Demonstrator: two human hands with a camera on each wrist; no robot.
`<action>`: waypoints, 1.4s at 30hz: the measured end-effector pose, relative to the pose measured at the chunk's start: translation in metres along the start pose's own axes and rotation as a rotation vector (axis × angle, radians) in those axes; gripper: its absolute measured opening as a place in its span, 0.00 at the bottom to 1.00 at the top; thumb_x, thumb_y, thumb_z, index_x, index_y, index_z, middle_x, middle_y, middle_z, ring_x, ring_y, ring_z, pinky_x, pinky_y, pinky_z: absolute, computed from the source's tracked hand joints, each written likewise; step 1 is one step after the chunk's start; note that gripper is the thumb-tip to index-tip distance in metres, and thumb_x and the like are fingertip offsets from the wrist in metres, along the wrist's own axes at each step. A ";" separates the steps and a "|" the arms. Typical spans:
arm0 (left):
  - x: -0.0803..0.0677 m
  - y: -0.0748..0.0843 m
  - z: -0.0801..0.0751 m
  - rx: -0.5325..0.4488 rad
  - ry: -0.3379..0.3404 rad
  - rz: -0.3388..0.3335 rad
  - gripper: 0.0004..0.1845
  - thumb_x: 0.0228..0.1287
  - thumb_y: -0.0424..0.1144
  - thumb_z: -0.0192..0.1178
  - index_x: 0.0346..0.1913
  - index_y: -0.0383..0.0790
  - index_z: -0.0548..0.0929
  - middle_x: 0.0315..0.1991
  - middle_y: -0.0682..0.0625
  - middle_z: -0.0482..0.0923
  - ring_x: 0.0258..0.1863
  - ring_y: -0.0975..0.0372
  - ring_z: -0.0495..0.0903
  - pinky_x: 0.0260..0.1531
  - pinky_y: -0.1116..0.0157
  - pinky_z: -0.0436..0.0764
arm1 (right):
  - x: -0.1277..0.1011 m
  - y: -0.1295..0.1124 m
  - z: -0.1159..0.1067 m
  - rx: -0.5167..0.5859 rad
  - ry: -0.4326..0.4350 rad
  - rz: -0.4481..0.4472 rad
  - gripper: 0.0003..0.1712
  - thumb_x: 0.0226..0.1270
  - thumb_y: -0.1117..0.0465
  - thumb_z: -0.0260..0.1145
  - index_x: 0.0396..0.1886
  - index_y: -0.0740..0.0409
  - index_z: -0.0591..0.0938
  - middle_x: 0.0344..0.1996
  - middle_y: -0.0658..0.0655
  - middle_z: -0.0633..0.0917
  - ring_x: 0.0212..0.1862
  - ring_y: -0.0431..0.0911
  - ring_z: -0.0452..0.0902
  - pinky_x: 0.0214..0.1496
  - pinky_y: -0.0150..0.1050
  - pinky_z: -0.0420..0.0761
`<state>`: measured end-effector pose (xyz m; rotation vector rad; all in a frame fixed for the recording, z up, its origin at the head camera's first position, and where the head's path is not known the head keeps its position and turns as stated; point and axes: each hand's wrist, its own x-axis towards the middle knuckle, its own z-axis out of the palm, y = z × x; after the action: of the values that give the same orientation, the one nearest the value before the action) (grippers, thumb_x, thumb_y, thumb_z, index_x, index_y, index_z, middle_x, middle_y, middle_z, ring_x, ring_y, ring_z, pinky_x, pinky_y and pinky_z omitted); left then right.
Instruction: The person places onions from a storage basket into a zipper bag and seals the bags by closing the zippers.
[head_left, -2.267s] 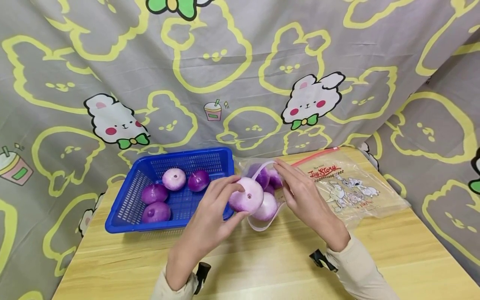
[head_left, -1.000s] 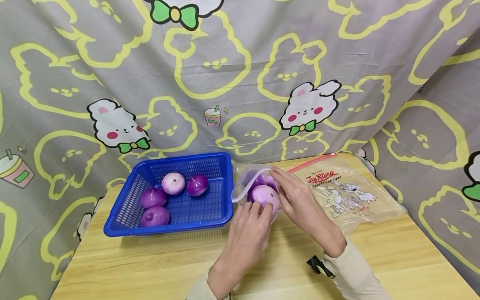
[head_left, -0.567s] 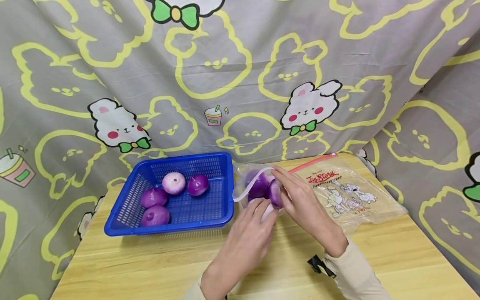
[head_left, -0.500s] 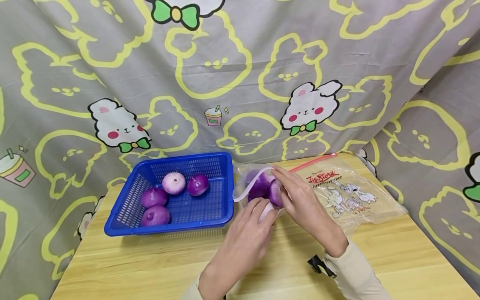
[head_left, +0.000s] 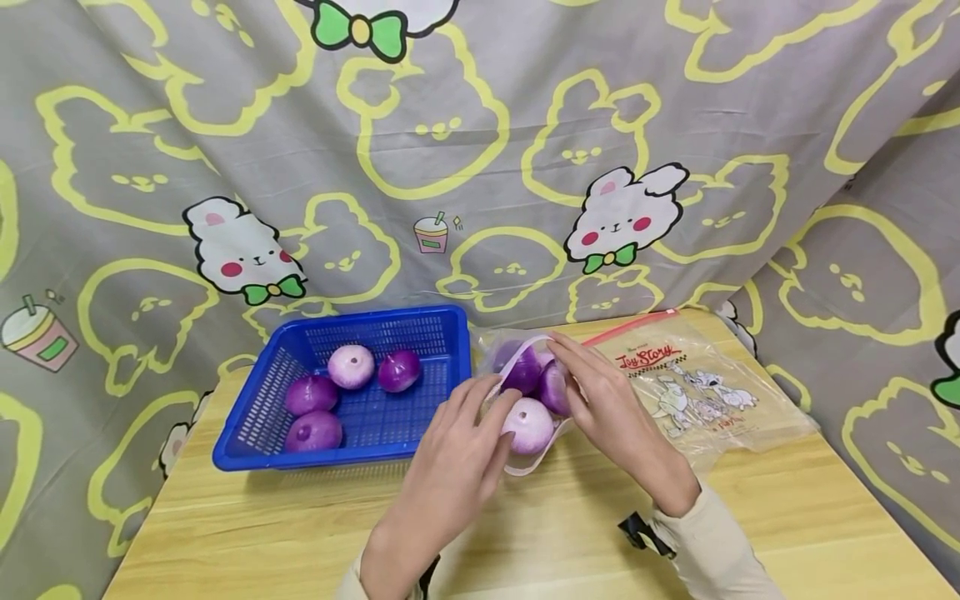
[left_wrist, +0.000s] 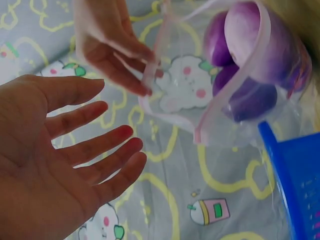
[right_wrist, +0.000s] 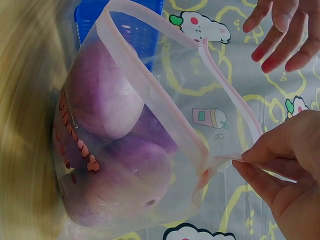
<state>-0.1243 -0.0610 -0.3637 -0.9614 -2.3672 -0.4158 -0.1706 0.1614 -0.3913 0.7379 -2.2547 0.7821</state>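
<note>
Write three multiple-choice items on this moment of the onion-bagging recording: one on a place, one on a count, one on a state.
1. Where does the blue basket stand?
A. Left of the zip bag, on the table
B. On top of the spare bag
C. At the table's right end

2. How many onions lie in the basket?
A. Two
B. Four
C. Six

3. What is the left hand doing?
A. Gripping an onion
B. Pinching the bag's rim
C. Spread open, holding nothing

Answers:
1. A, since the head view shows the basket on the wooden table just left of the bag.
2. B, since four purple onions show inside it.
3. C, since the left wrist view shows straight, empty fingers, while the right hand pinches the bag's rim.
</note>
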 end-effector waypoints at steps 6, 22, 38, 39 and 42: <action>-0.001 -0.009 -0.007 -0.012 0.021 -0.021 0.21 0.64 0.35 0.65 0.60 0.40 0.77 0.61 0.41 0.74 0.62 0.49 0.71 0.58 0.51 0.77 | 0.000 0.000 0.000 -0.006 -0.007 0.004 0.31 0.57 0.81 0.65 0.63 0.68 0.77 0.65 0.65 0.76 0.64 0.60 0.74 0.63 0.53 0.74; -0.006 -0.031 -0.014 -0.034 0.022 -0.076 0.18 0.66 0.35 0.63 0.58 0.39 0.79 0.61 0.41 0.74 0.63 0.49 0.71 0.64 0.51 0.71 | 0.004 -0.001 0.004 -0.005 -0.014 -0.012 0.31 0.56 0.81 0.65 0.63 0.69 0.77 0.64 0.66 0.76 0.64 0.61 0.74 0.63 0.53 0.74; -0.014 -0.047 -0.010 0.025 -0.002 -0.099 0.18 0.61 0.34 0.68 0.54 0.36 0.81 0.58 0.40 0.76 0.59 0.47 0.74 0.60 0.50 0.74 | 0.002 -0.002 0.003 -0.014 -0.045 0.016 0.30 0.59 0.78 0.63 0.64 0.68 0.76 0.65 0.65 0.76 0.64 0.61 0.74 0.65 0.54 0.72; -0.014 -0.048 -0.009 0.024 -0.003 -0.101 0.18 0.61 0.34 0.68 0.54 0.36 0.81 0.58 0.39 0.76 0.59 0.48 0.74 0.60 0.50 0.74 | 0.002 -0.002 0.003 -0.013 -0.040 0.014 0.30 0.58 0.79 0.63 0.64 0.68 0.76 0.65 0.65 0.76 0.64 0.61 0.74 0.65 0.55 0.73; -0.014 -0.052 -0.009 0.021 -0.001 -0.110 0.18 0.61 0.34 0.67 0.55 0.36 0.81 0.58 0.39 0.76 0.60 0.48 0.74 0.61 0.50 0.74 | 0.000 0.000 0.002 -0.030 -0.021 0.007 0.30 0.57 0.79 0.64 0.62 0.69 0.77 0.64 0.66 0.77 0.63 0.62 0.74 0.64 0.55 0.73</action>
<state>-0.1500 -0.1089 -0.3688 -0.8241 -2.4280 -0.4320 -0.1712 0.1599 -0.3920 0.7272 -2.2837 0.7456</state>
